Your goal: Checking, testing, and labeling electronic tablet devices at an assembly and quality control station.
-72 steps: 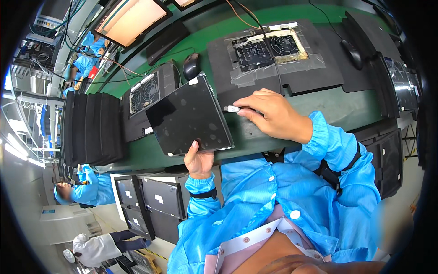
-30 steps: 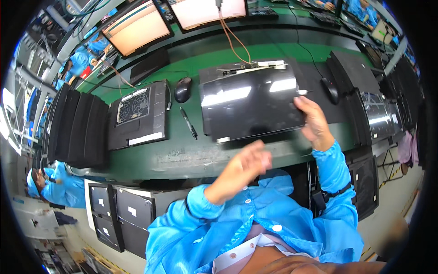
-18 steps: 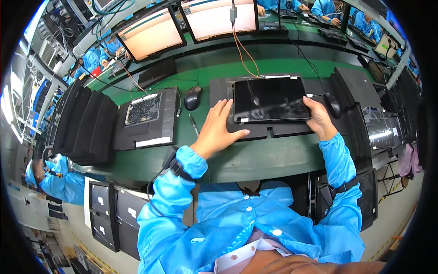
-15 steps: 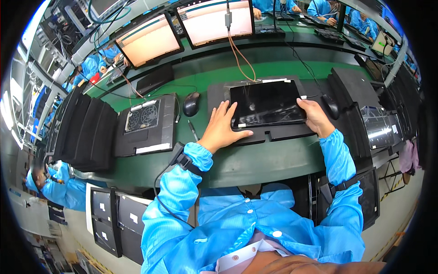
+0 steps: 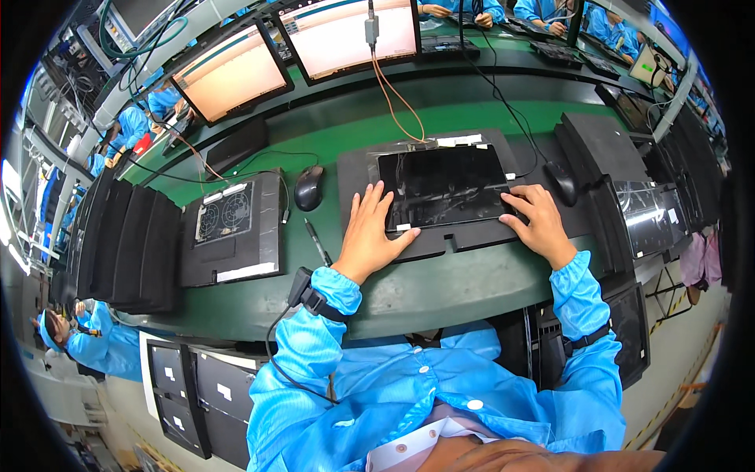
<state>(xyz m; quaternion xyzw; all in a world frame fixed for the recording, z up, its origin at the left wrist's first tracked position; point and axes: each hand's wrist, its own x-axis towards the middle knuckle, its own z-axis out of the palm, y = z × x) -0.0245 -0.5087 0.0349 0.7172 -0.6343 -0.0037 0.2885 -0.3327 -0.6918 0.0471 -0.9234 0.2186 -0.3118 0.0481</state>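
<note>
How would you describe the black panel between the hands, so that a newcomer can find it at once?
On the green table, look nearer than the two monitors, between the two mice. There, a dark pad carries the panel, between the left hand and the right hand. Its flat, glossy black rectangle sets it apart from the rounded mice and the dull pad.

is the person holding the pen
No, the pen lies on the green table while the left hand and right hand are at the black panel.

Electronics workshop: blue-smocked workers [image 5: 102, 346], monitors [image 5: 230, 75]
</note>
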